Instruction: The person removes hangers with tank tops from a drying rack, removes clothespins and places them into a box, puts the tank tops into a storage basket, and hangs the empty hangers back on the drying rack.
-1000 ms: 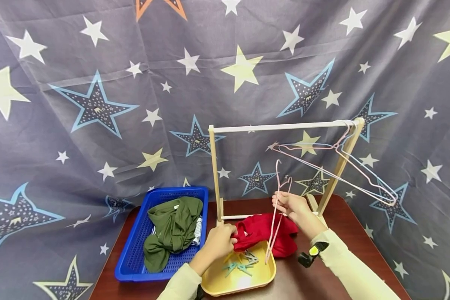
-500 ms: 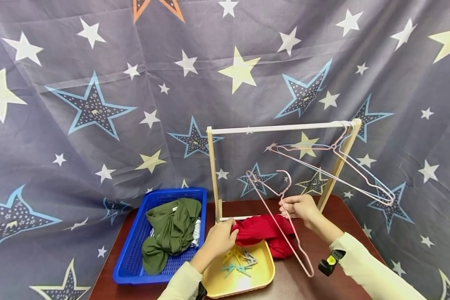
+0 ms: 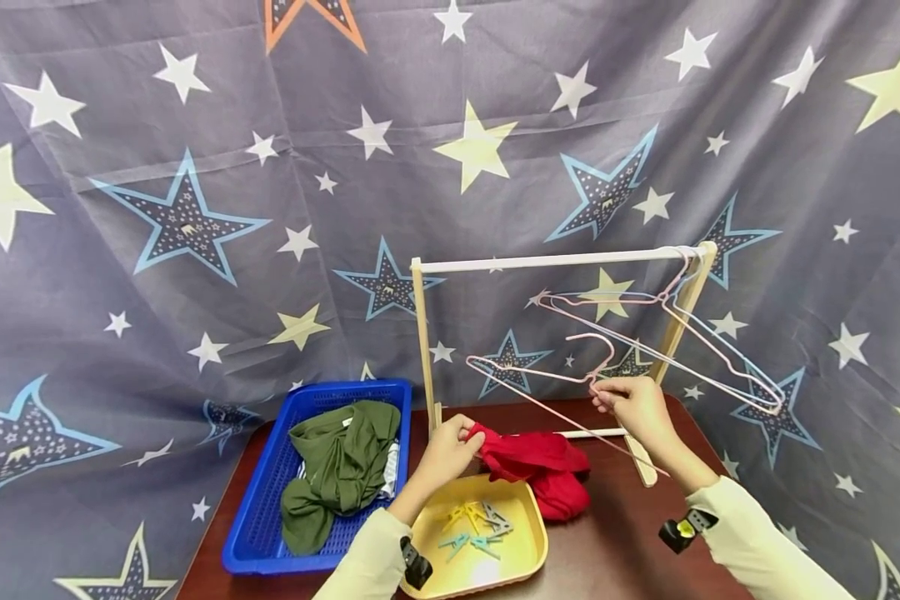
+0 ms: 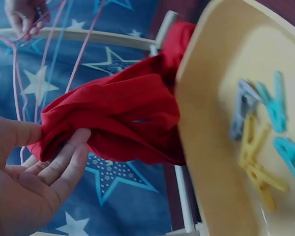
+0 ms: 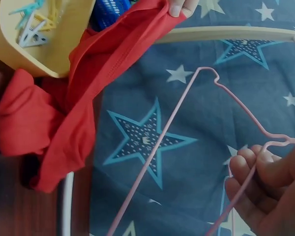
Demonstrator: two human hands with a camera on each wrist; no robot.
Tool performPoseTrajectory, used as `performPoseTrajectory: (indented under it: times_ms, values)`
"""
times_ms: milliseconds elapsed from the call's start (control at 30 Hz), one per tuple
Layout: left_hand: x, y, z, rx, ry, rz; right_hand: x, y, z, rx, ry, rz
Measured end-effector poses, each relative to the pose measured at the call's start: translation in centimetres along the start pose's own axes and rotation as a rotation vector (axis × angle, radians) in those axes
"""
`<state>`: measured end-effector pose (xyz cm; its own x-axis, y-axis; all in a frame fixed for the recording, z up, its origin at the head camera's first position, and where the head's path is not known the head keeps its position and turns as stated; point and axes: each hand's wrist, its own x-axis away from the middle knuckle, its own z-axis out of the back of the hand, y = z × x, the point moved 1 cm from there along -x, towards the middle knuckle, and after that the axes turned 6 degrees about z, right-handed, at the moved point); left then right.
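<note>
My left hand (image 3: 447,454) pinches the edge of a red garment (image 3: 543,467), lifting one end while the rest lies on the table beside the yellow tray. In the left wrist view, thumb and fingers grip the bunched red cloth (image 4: 118,113). My right hand (image 3: 637,406) holds a pink hanger (image 3: 536,372) near the base of its hook. The hanger is tilted, its one end pointing left above the red garment. In the right wrist view, the fingers pinch the pink wire (image 5: 241,101) below the hook.
A blue basket (image 3: 232,533) on the left holds a green garment (image 3: 345,467) and striped cloth. The yellow tray (image 3: 542,557) holds several clothespins (image 3: 471,518). Behind stands a rack (image 3: 525,262) with pink and blue hangers (image 3: 727,354) at its right end.
My right hand has moved right and turned the pink hanger from nearly edge-on to broadside, its end now pointing left. My left hand has raised the red garment's edge slightly.
</note>
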<state>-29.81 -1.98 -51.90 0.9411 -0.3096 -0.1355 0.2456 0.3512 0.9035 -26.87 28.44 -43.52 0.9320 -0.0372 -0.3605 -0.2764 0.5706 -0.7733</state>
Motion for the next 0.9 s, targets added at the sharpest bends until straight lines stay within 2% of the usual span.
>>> performPoseTrajectory:
  times_ms: [67, 167, 400, 667, 900]
  values:
    - [-0.3, 0.4, 0.0, 0.084, -0.002, 0.027, 0.0, 0.0, 0.3, 0.015, 0.024, 0.008]
    - [-0.8, 1.3, 0.1, 0.162, 0.005, 0.054, -0.1, 0.0, 0.7, 0.05, 0.062, 0.031]
    - [-1.7, 3.3, 0.8, 0.203, 0.029, 0.077, -0.7, -0.5, 1.5, 0.197, 0.14, 0.087]
    - [-2.7, 5.1, 1.8, 0.246, 0.049, 0.08, -1.2, -1.3, 2.0, 0.187, 0.187, 0.106]
    - [-3.5, 7.3, 2.8, 0.238, 0.054, 0.037, -1.5, -2.0, 2.5, 0.166, 0.188, 0.078]
